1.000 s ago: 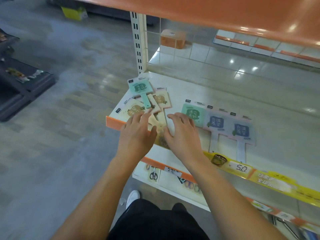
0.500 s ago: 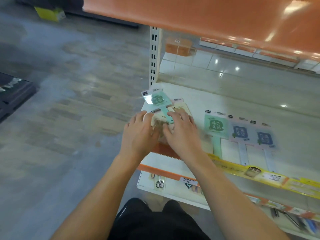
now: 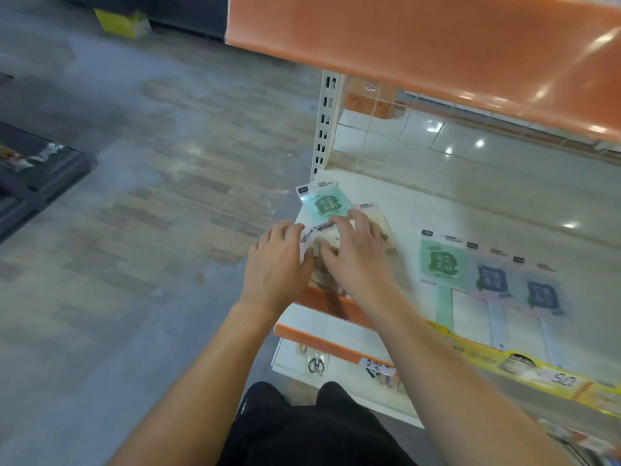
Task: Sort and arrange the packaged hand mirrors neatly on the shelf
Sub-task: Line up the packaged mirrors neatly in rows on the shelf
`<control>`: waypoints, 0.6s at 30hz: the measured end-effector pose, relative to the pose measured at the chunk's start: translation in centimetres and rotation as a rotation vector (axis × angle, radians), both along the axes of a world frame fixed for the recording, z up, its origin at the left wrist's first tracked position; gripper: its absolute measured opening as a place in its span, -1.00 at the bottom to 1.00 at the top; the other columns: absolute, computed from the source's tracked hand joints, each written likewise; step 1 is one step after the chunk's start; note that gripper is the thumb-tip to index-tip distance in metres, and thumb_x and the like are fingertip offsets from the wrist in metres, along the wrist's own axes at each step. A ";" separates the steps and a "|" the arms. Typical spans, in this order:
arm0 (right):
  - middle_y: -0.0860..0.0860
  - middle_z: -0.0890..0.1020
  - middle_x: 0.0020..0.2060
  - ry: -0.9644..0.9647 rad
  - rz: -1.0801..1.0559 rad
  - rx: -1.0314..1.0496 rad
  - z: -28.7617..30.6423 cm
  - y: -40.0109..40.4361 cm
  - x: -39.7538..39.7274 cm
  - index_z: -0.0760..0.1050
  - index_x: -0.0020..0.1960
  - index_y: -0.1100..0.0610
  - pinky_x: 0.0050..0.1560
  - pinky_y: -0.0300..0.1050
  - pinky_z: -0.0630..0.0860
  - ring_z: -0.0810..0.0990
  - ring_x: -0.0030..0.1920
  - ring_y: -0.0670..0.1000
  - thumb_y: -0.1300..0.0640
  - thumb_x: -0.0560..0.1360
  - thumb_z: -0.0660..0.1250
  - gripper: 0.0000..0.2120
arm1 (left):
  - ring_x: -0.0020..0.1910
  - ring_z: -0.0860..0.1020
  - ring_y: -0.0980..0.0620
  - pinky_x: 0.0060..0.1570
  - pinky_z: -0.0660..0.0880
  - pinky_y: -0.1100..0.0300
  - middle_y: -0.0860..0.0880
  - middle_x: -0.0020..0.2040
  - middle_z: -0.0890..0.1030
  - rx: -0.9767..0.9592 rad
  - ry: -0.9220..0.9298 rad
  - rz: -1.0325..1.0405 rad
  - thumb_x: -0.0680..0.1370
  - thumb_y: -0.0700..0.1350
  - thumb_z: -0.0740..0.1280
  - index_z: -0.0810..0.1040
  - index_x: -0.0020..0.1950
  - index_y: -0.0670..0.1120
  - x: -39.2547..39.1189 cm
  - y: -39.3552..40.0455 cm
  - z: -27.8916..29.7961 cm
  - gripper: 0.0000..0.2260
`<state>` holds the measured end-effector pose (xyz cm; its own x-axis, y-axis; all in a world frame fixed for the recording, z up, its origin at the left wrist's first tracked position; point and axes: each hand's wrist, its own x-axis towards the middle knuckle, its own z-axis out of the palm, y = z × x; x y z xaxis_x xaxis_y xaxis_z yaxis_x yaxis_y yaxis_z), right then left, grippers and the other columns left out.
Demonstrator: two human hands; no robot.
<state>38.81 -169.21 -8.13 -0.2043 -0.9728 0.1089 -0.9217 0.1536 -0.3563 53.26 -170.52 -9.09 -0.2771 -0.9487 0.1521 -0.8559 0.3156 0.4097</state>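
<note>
Head view, looking down at the left end of a white shelf [image 3: 437,210] with an orange front edge. Both hands are on a loose pile of beige packaged mirrors [image 3: 327,245] lying at the shelf's front left corner. Left hand [image 3: 277,264] sits on the left side of the pile, fingers bent over the package edge, thumb against the right hand's thumb; whether the fingers actually close around a package cannot be told, since the pile is mostly covered. Right hand [image 3: 359,250] lies on top of the pile with fingers spread and slightly bent, fingertips pressing down on the packages; grip is wide, more a flat press than a pinch. A mint-green packaged mirror [image 3: 324,203] lies just behind the pile, tilted, its lower edge under the right fingertips. Well to the right, three packaged mirrors lie side by side with handles toward the front edge: a green one [image 3: 442,264], then a blue one [image 3: 492,279], then a second blue one [image 3: 542,294]; cards overlap slightly at their edges. This row is motion-blurred. A yellow price strip [image 3: 524,368] runs along the front edge below the row. A slotted white upright [image 3: 326,122] stands at the shelf's back left corner. An orange shelf [image 3: 437,45] hangs overhead. On the lower shelf [image 3: 292,358], a packaged pair of scissors [image 3: 316,364] is visible.
</note>
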 end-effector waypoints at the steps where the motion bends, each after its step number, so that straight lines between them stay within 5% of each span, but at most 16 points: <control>1: 0.09 0.31 0.41 -0.002 0.005 0.003 -0.1 -0.4 -0.1 0.41 0.37 0.05 0.36 0.08 0.27 0.27 0.39 0.18 -0.06 0.52 0.28 -0.55 | 0.21 0.48 -0.15 0.03 0.44 -0.03 -0.07 0.28 0.46 -0.005 -0.003 0.010 0.54 0.01 0.26 0.44 0.26 -0.11 -0.1 0.0 -0.1 -0.66; 7: 0.09 0.25 0.43 0.005 0.042 0.004 -0.7 -3.6 -0.3 0.38 0.39 0.03 0.36 0.12 0.32 0.19 0.44 0.17 -0.12 0.49 0.33 -0.49 | 0.19 0.51 -0.15 -0.03 0.48 -0.02 -0.08 0.25 0.49 -0.003 -0.030 0.048 0.51 0.09 0.10 0.47 0.23 -0.11 -0.4 -0.6 -0.4 -0.58; 12: 0.09 0.23 0.45 0.012 0.045 0.028 -1.2 -5.5 -0.3 0.38 0.39 0.01 0.39 0.12 0.31 0.18 0.44 0.17 -0.17 0.45 0.37 -0.43 | 0.26 0.45 -0.10 0.05 0.42 0.01 -0.05 0.31 0.45 0.019 -0.058 0.073 0.55 0.04 0.22 0.43 0.29 -0.07 -0.2 -1.3 -0.5 -0.65; 18: 0.16 0.36 0.37 -0.001 0.064 0.098 -2.0 -6.4 -0.1 0.40 0.39 -0.01 0.37 0.07 0.31 0.27 0.39 0.19 -0.19 0.50 0.32 -0.48 | 0.25 0.46 -0.11 0.09 0.41 0.01 -0.06 0.31 0.46 0.038 -0.030 0.078 0.56 0.10 0.14 0.44 0.30 -0.09 0.1 -2.0 -0.2 -0.60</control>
